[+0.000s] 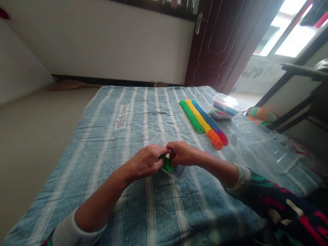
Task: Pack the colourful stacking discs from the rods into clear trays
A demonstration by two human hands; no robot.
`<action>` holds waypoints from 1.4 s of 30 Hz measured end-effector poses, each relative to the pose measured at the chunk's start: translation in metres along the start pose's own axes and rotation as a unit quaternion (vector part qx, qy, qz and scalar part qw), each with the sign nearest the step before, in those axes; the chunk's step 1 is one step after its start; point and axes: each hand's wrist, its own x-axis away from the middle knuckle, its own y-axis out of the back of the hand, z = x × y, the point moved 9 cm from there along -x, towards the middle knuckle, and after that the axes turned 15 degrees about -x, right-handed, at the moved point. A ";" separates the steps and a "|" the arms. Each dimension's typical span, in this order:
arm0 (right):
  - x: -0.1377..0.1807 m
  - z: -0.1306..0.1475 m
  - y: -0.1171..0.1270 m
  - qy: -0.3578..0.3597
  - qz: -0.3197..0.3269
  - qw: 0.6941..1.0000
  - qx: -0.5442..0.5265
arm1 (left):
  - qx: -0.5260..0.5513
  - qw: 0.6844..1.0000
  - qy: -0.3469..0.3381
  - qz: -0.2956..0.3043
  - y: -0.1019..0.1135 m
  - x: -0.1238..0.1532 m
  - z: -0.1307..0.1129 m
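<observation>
My left hand (147,160) and my right hand (181,153) meet over a small clear plastic box (182,173) on the bedspread. Several green snowflake discs (168,165) show between them, bunched together. The left fingers are closed round the left end of the green discs. My right hand has its thumb and fingertips closed at the discs' other side, touching the left fingers. My hands hide part of the box and whatever lies under them.
Beyond my right hand lie long rows of discs: green (191,117), yellow (198,117) running into orange (215,139), and blue (205,114) running into purple and red. A lidded clear box (228,104) and an open clear container (269,157) stand at right on the striped bedspread (107,143).
</observation>
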 end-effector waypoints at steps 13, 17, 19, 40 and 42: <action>-0.002 0.000 -0.002 0.004 -0.030 0.999 0.031 | -0.013 0.999 -0.026 0.021 -0.001 -0.004 -0.008; -0.003 0.002 -0.001 0.002 -0.047 0.997 0.054 | -0.015 1.000 -0.010 0.022 -0.003 -0.008 -0.006; -0.004 0.001 0.000 0.002 -0.054 0.996 0.066 | -0.015 1.000 0.000 0.025 -0.004 -0.009 -0.003; 0.026 -0.069 0.183 -0.089 -0.261 0.917 0.287 | -0.074 0.995 0.037 0.061 -0.008 -0.006 0.000; 0.021 -0.082 0.180 -0.088 -0.235 0.922 0.294 | -0.075 0.994 0.039 0.063 -0.008 -0.006 0.000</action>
